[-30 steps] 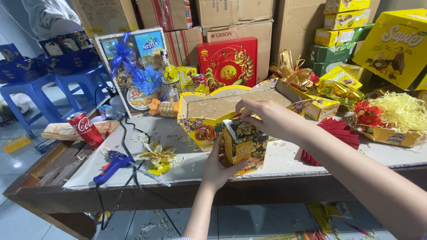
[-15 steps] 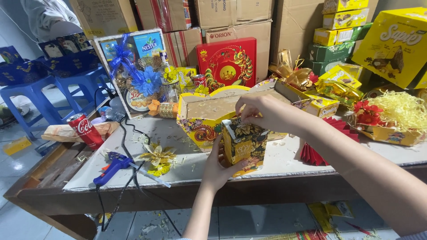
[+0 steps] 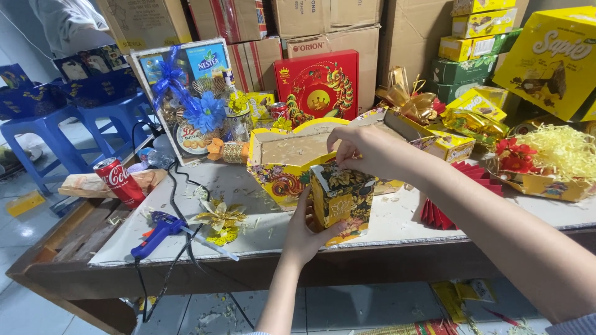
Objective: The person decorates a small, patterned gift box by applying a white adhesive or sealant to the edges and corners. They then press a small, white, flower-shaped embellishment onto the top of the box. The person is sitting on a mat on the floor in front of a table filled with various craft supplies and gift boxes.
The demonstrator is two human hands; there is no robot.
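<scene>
The left hand [image 3: 304, 232] grasps a small black-and-gold box [image 3: 341, 197] from below, holding it upright at the near edge of the desk [image 3: 385, 226]. The right hand [image 3: 366, 152] pinches the box's top rim, fingers closed on the flap. Just behind both hands lies a yellow tray [image 3: 292, 155]; a blue glue gun [image 3: 158, 232] rests well to the left. This looks like the closing or fitting of the top; the next move calls for a steady grip underneath
</scene>
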